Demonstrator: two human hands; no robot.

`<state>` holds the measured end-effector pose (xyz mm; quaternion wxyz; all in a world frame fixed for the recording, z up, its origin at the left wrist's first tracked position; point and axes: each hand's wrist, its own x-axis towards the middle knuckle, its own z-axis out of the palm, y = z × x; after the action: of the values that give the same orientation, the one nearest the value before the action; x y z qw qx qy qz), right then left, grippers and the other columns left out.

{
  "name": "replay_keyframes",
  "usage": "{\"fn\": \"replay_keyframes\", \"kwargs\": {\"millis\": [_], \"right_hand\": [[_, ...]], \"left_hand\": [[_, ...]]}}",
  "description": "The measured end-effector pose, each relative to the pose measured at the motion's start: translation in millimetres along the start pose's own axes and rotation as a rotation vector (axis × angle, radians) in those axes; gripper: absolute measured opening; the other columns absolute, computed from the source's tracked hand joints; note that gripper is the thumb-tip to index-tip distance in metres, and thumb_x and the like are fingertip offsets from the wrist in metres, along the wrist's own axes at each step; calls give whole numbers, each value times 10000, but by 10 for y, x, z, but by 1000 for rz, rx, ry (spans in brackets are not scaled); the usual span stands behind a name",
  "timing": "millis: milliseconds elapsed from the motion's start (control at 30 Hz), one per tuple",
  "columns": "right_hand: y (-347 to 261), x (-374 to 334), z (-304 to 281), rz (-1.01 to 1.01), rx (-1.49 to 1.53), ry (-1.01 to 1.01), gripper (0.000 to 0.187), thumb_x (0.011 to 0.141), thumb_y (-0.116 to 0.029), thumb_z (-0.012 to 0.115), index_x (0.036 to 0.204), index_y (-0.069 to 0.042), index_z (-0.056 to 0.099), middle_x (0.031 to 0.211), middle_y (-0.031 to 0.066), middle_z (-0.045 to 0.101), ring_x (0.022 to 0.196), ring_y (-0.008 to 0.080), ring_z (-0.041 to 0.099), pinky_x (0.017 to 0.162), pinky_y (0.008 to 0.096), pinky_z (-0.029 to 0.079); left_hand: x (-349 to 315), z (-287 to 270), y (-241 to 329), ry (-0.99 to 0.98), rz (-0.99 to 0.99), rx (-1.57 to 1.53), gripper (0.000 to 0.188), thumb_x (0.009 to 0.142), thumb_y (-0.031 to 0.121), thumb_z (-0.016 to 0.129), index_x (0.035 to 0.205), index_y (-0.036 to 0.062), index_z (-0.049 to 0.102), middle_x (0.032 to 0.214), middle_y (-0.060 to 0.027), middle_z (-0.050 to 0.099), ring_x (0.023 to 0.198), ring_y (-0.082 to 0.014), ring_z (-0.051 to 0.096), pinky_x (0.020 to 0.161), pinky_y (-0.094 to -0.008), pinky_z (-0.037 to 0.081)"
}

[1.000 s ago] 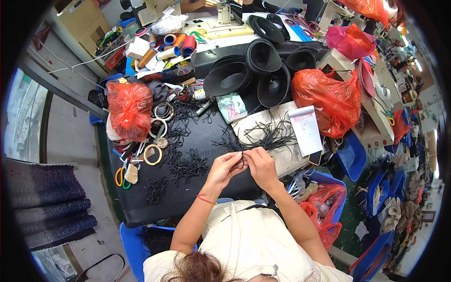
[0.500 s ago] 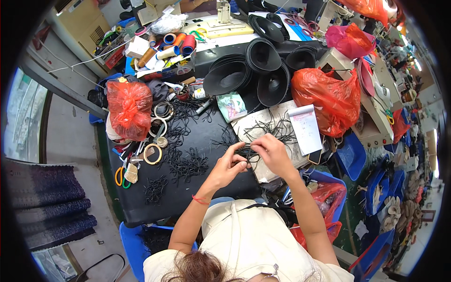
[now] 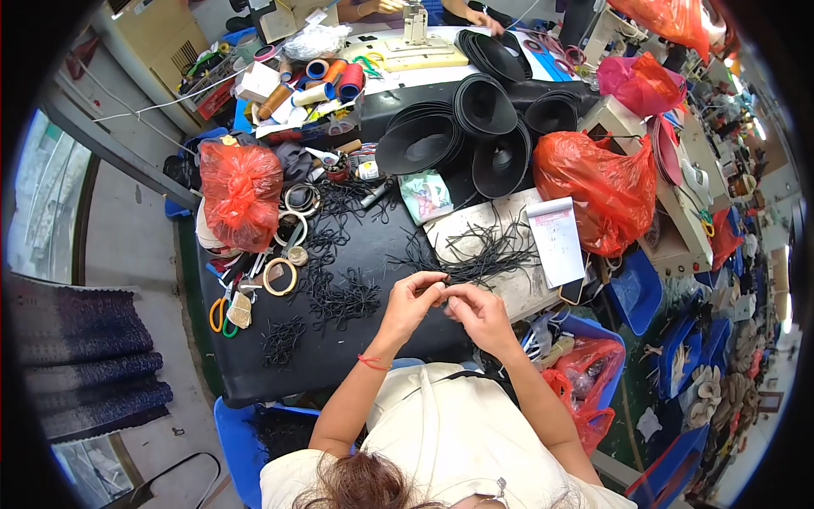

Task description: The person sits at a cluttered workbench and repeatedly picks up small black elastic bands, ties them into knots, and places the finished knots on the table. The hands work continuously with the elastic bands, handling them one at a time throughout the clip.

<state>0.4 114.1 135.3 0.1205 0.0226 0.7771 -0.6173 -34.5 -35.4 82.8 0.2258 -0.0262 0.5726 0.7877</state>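
Observation:
My left hand (image 3: pixel 410 305) and my right hand (image 3: pixel 482 314) meet fingertip to fingertip over the near edge of a pale board. Both are closed in a pinch on a thin black cord, of which only a dark bit shows at the fingers. Just beyond them a loose pile of black cords (image 3: pixel 485 254) lies on the pale board (image 3: pixel 526 284). To the left, on the black tabletop (image 3: pixel 373 356), are tangled bunches of knotted black cords (image 3: pixel 346 295) and a smaller heap (image 3: pixel 284 341).
A notepad (image 3: pixel 555 246) lies on the board's right side. Behind stand stacked black cup-shaped pieces (image 3: pixel 420 140) and a red plastic bag (image 3: pixel 593 191). Thread spools (image 3: pixel 349 81), tape rolls (image 3: pixel 280 276) and scissors (image 3: pixel 218 316) lie left. Another person's hand (image 3: pixel 485 21) shows at the far table.
My hands have drawn nearer to me and closer together, their fingertips now meeting. My left fingers, spread before, are now pinched. Another person's hand has appeared beside the far black stack.

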Motion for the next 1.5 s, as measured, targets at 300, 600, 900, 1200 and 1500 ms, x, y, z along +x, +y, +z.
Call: {"fn": "replay_keyframes", "kwargs": {"millis": [300, 600, 900, 1200, 1500], "right_hand": [[134, 96, -23, 123, 350, 69, 146, 840, -120, 599, 913, 6, 614, 778, 44, 633, 709, 89, 601, 654, 211, 481], [155, 125, 188, -23, 106, 339, 74, 825, -60, 575, 788, -7, 539, 742, 43, 620, 628, 77, 598, 540, 183, 466], [98, 153, 252, -83, 6, 433, 119, 789, -95, 610, 753, 4, 555, 678, 53, 598, 587, 100, 577, 522, 236, 459], [163, 193, 285, -26, 86, 467, 102, 824, -102, 589, 813, -3, 568, 686, 40, 560, 593, 115, 565, 524, 228, 457], [157, 86, 265, -219, 104, 312, 141, 842, -112, 601, 924, 2, 620, 885, 50, 533, 693, 96, 583, 594, 211, 480]], "left_hand": [[-46, 5, 121, -4, -108, -408, 151, 786, 23, 619, 933, -3, 600, 845, -65, 616, 760, -117, 590, 708, -243, 492], [-30, 182, 41, 148, 10, -416, 141, 784, 22, 614, 923, 0, 598, 817, -42, 607, 738, -102, 579, 688, -227, 476], [-45, 207, 56, 168, 155, -211, 128, 803, 17, 588, 926, -5, 611, 829, -30, 602, 740, -67, 556, 681, -204, 463], [-21, 319, -29, 322, 342, -14, 121, 817, 22, 586, 932, -12, 599, 816, -19, 588, 722, -59, 557, 656, -186, 458], [17, 159, 62, 182, -1, -536, 166, 808, 36, 598, 968, -7, 582, 837, -51, 614, 734, -114, 598, 673, -241, 498]]}}
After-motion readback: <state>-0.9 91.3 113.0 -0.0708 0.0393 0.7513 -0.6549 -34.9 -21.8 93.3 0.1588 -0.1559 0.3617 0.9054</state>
